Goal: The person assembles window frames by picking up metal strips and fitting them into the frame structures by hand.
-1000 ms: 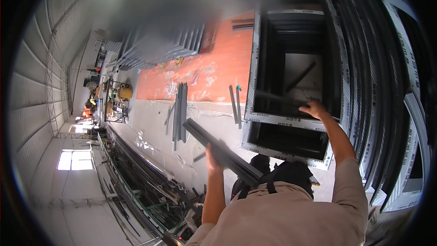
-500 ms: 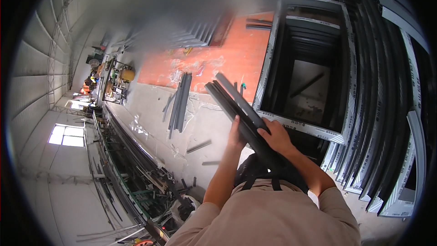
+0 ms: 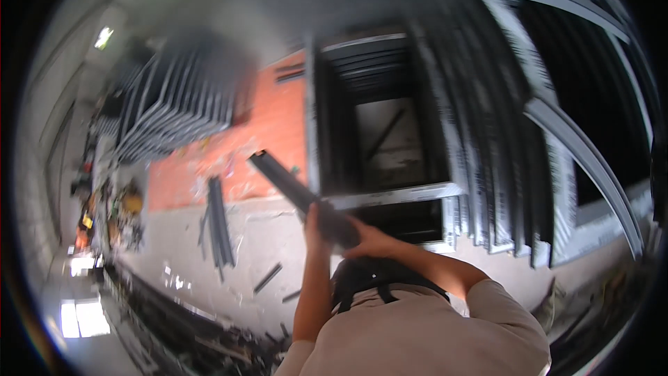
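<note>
A long dark grey metal profile bar is held at its near end in both hands and slants up to the left. My left hand grips it from the left side. My right hand wraps it just beside the left, at the bar's lower end. The bar's far end hangs over the orange floor patch, close to the left edge of a grey window frame. My beige shirt and a dark strap fill the lower middle of the view.
Many grey frames lean in a row at the right. Another stack of frames stands at the upper left. A bundle of dark bars and short offcuts lie on the concrete floor; clutter lines the left wall.
My right hand left the grey window frame and joined my left on the bar. The bar swung up and toward the frames, and the view shifted right.
</note>
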{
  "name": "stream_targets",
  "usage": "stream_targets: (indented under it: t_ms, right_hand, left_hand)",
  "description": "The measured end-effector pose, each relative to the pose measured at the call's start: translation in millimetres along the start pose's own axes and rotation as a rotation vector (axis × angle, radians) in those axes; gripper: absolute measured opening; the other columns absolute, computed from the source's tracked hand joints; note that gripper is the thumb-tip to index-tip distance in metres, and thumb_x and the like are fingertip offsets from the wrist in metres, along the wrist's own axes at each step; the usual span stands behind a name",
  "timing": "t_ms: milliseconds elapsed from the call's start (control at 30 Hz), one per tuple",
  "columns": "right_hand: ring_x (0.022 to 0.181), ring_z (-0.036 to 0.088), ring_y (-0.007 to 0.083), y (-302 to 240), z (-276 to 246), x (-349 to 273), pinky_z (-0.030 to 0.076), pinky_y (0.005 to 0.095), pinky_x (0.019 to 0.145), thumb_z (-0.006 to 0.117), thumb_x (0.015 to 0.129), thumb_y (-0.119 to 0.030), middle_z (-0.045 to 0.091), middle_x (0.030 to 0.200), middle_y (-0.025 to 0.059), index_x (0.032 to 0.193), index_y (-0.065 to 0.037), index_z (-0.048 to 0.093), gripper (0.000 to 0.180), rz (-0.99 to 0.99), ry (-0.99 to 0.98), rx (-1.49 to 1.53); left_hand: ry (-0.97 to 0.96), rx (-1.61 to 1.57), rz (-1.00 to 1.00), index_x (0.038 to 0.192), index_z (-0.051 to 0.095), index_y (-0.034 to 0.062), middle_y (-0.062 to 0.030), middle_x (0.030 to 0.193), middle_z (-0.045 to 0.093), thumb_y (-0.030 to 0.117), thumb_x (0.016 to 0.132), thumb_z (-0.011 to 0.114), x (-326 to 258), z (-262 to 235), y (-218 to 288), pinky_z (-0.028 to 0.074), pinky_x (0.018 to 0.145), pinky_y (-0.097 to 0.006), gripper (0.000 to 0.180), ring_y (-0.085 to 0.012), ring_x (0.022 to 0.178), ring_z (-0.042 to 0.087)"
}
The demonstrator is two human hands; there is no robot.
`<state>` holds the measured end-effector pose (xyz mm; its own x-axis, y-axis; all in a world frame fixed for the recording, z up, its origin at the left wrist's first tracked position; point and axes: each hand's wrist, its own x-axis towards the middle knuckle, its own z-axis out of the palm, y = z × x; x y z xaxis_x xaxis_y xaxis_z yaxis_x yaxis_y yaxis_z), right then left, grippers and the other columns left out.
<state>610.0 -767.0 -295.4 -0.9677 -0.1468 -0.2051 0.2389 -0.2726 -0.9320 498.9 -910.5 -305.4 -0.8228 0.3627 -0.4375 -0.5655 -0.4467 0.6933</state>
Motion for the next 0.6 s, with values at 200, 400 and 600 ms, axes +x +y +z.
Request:
stream_targets:
  t_ms: [200, 400, 600]
  right_hand:
    - [0.116, 0.056, 0.0274, -24.5, -13.3, -12.5, 0.044, 0.0359, 0.098, 0.08, 0.064, -0.017, 0.057, 0.126, 0.0186, 0.143, -0.003, 0.034, 0.092, -0.089, 0.135, -0.077]
    - [0.111, 0.06, 0.031, -55.3, -13.8, -35.5, 0.047, 0.0377, 0.094, 0.079, 0.065, -0.018, 0.061, 0.12, 0.02, 0.141, -0.005, 0.036, 0.088, -0.112, 0.336, -0.198]
    - [0.103, 0.062, 0.0368, -107.3, -1.5, -89.7, 0.05, 0.0408, 0.085, 0.079, 0.064, -0.022, 0.063, 0.114, 0.0209, 0.141, -0.007, 0.035, 0.09, 0.018, 0.619, -0.505]
  left_hand:
    - [-0.071, 0.142, 0.095, 0.118, 0.056, 0.0031, -0.0105, 0.105, 0.065, 0.033, 0.096, 0.057, -11.9, 61.0, -7.5, 0.052, 0.087, -0.034, 0.037, -0.022, 0.1, 0.062]
    - [-0.201, 0.137, 0.095, 0.126, 0.051, 0.0052, -0.012, 0.112, 0.064, 0.024, 0.096, 0.058, -18.6, 99.0, -1.9, 0.052, 0.087, -0.035, 0.037, -0.023, 0.102, 0.062]
    - [-0.489, 0.23, -0.032, 0.129, 0.049, 0.0017, -0.0144, 0.12, 0.06, 0.032, 0.092, 0.062, -41.9, 133.5, 7.8, 0.046, 0.097, -0.039, 0.049, -0.0261, 0.109, 0.058]
